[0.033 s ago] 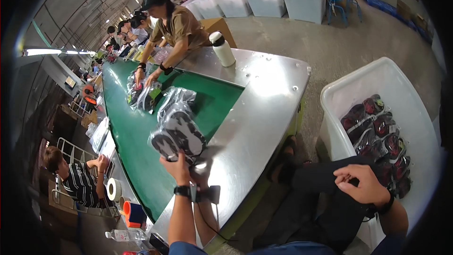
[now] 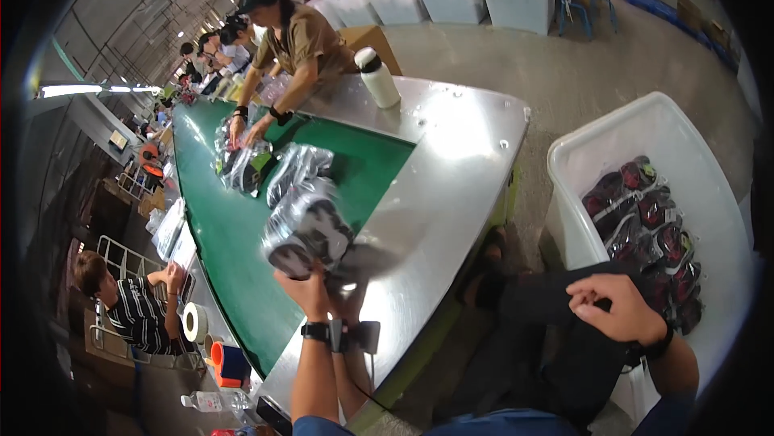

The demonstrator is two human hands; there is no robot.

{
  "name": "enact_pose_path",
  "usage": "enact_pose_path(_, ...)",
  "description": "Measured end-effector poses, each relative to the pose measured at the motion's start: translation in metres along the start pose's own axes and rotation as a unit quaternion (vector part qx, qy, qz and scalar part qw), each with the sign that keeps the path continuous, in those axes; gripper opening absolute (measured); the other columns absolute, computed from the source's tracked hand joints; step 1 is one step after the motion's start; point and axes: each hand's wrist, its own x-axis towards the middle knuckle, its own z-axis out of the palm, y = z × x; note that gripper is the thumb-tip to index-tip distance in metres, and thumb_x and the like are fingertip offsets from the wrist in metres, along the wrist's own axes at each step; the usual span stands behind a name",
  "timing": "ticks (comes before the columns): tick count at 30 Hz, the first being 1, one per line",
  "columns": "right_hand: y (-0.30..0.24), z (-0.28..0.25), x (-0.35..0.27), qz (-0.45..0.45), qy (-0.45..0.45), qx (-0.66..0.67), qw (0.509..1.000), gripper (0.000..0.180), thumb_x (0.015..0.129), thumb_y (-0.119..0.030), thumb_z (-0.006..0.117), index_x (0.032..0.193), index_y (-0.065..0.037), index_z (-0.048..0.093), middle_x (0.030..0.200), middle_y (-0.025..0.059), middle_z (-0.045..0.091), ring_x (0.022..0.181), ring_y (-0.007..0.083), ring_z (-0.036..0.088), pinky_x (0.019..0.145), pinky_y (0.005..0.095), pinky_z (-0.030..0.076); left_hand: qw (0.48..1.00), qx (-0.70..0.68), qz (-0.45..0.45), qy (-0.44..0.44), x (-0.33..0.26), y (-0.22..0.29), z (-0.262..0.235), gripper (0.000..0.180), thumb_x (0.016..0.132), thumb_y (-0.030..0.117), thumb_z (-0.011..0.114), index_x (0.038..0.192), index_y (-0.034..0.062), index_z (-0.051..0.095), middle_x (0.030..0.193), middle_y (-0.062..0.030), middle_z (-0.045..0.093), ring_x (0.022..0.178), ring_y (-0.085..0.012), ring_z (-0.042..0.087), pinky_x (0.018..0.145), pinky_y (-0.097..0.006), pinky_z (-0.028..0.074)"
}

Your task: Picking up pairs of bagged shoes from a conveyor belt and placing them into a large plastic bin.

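Note:
My left hand (image 2: 305,295) grips the near end of a pair of shoes (image 2: 310,226) in a clear plastic bag, dark and light soles facing me. The bundle is smeared by motion above the green conveyor belt (image 2: 242,279), by its metal edge. Just beyond it lies another bagged pair (image 2: 300,171). My right hand (image 2: 619,308) hovers over my dark-trousered leg beside the white bin (image 2: 685,133), its fingers curled in loosely, with nothing visible in them. Several bagged dark-red shoes (image 2: 645,214) lie in that bin.
Across the belt a co-worker (image 2: 302,45) handles another bagged pair (image 2: 242,166). A white bottle (image 2: 377,81) stands on the metal table (image 2: 435,186). At left, another person (image 2: 137,307) sits near a tape roll (image 2: 193,323) and an orange-and-blue holder (image 2: 230,365). White bins (image 2: 451,0) line the back.
The bagged shoes in my left hand have tilted and shifted slightly, and they are more blurred now. My right hand's fingers have drawn in a little.

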Motion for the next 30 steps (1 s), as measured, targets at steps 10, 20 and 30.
enact_pose_path(10, 0.017, 0.085, 0.126, 0.212, -0.168, 0.328, 0.905, 0.068, 0.102, -0.054, 0.057, 0.151, -0.008, 0.044, 0.141, 0.0111, 0.053, 0.122, 0.0245, 0.054, 0.096, 0.0460, 0.054, 0.969, 0.092, 0.110, -0.200, -0.089, 0.037, 0.022, 0.027, 0.078, -0.002, 0.075, 0.082, 0.0047, 0.048, 0.120, -0.0154, 0.056, 0.121, -0.0309, 0.056, 0.101, -0.040, 0.046)
enact_pose_path(20, 0.041, 0.141, 0.135, 0.134, 0.021, 0.245, 0.960, 0.090, 0.076, -0.050, 0.090, 0.130, 0.008, 0.049, 0.107, 0.0142, 0.060, 0.095, 0.0185, 0.060, 0.085, 0.0318, 0.052, 0.958, -0.020, 0.087, -0.273, -0.098, 0.046, 0.036, 0.021, 0.072, -0.006, 0.073, 0.081, 0.0013, 0.056, 0.103, -0.0114, 0.060, 0.121, -0.0336, 0.059, 0.110, -0.045, 0.043)
enact_pose_path(30, 0.036, 0.153, 0.128, 0.066, 0.048, 0.262, 0.962, 0.090, 0.075, -0.045, 0.091, 0.133, 0.009, 0.049, 0.104, 0.0130, 0.064, 0.094, 0.0179, 0.063, 0.085, 0.0312, 0.052, 0.945, 0.066, 0.062, -0.316, -0.094, 0.049, 0.038, 0.018, 0.080, -0.004, 0.072, 0.097, -0.0037, 0.069, 0.118, -0.0169, 0.070, 0.123, -0.0323, 0.064, 0.104, -0.040, 0.048)
